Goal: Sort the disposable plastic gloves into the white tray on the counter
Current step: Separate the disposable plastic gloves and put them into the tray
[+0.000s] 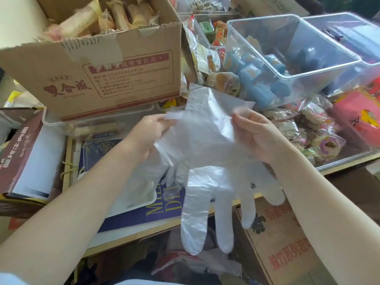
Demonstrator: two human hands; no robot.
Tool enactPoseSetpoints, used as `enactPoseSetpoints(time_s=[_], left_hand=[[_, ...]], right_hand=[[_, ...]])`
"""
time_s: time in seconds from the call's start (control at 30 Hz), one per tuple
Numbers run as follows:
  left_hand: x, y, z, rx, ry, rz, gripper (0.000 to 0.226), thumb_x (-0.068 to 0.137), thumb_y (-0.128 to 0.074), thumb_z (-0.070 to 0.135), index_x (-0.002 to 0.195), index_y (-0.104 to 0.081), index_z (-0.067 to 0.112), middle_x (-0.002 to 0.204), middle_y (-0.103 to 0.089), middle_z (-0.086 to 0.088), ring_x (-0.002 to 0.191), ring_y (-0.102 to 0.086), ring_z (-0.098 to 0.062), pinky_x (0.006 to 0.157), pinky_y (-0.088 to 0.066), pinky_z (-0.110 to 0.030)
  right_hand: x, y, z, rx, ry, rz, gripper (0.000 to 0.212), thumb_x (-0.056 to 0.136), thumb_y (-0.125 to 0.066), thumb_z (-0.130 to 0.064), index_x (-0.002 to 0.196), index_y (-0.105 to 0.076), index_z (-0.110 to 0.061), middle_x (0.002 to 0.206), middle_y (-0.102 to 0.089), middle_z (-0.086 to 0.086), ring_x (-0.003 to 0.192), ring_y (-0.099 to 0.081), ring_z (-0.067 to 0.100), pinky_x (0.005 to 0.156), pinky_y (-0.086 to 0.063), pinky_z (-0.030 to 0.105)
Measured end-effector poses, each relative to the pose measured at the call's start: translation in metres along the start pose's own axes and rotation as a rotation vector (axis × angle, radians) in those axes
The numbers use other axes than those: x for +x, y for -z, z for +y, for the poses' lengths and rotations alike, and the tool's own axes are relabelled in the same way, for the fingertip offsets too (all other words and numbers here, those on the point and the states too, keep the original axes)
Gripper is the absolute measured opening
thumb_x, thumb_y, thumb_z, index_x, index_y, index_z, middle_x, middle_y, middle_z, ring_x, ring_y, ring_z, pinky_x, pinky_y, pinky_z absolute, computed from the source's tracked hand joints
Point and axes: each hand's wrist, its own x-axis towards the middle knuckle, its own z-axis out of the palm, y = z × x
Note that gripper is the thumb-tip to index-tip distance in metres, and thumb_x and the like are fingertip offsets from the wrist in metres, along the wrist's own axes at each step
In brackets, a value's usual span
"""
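1. A clear plastic glove (207, 182) hung fingers-down in mid-air, above the counter's near edge.
2. The left hand (148, 130) and right hand (257, 134) each pinched its cuff.
3. The white tray (131, 204) lay lower left on the counter, seemingly holding a few gloves already.
4. This glove was not yet in it; a cardboard box (98, 64) stood behind.

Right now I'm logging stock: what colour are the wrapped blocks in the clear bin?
Blue wrapped blocks, head view.

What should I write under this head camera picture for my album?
Two hands, left and right, hold up a clear plastic glove above the white tray.
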Motion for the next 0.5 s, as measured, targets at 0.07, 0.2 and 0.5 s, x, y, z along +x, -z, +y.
enactPoseSetpoints(time_s=[0.07,0.2,0.5], left_hand=[[-0.005,-0.004,0.001,-0.050,0.016,-0.119,0.036,0.095,-0.043,0.001,0.087,-0.074,0.017,0.069,-0.072,0.008,0.067,-0.068,-0.009,0.067,-0.054,-0.022],[-0.007,-0.005,0.000,-0.195,0.043,-0.176,0.032,0.093,-0.047,0.003,0.083,-0.076,0.015,0.074,-0.073,0.000,0.063,-0.068,-0.012,0.056,-0.053,-0.020],[-0.003,0.003,-0.002,-0.372,0.354,0.107,0.018,0.091,-0.054,0.022,0.093,-0.067,0.009,0.080,-0.071,-0.006,0.065,-0.069,-0.020,0.058,-0.054,-0.029]], right_hand=[[0.001,-0.005,0.004,-0.073,-0.006,0.030,0.011,0.087,-0.053,-0.007,0.082,-0.059,-0.015,0.057,-0.062,-0.009,0.045,-0.055,0.000,0.043,-0.043,0.011],[0.005,-0.007,0.012,-0.303,0.027,0.174,0.017,0.092,-0.054,-0.006,0.082,-0.061,-0.017,0.057,-0.064,-0.010,0.043,-0.054,0.000,0.039,-0.037,0.013],[0.002,0.002,0.009,-0.025,0.121,0.032,0.014,0.063,-0.078,-0.025,0.072,-0.069,-0.020,0.062,-0.063,-0.004,0.053,-0.055,0.005,0.052,-0.044,0.017]])
